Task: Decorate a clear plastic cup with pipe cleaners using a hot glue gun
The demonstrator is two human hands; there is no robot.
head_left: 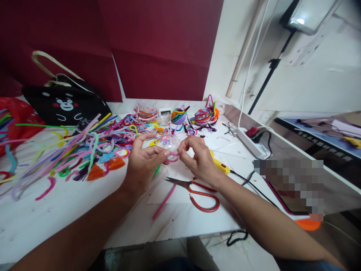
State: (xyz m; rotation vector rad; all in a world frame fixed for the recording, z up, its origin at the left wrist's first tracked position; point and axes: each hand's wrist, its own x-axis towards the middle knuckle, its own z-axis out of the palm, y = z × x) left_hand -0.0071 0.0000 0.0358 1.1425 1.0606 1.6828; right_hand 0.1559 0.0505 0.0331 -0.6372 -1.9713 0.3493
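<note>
A clear, rounded piece with pink and purple fuzzy strips around it sits between my two hands; it looks like a see-through ball. My left hand grips its near left side, thumb over a pink pipe cleaner. On the right, my right hand has thumb and forefinger pinched at that pipe cleaner's end. Just below them lie scissors with red handles, blades pointing left. A loose pink pipe cleaner rests beside the blades.
Many colourful pipe cleaners and orange tassels cover the left. Wrapped balls stand at the back. A yellow-handled corded tool, a power strip and a phone-like device are right. A black bag leans back left.
</note>
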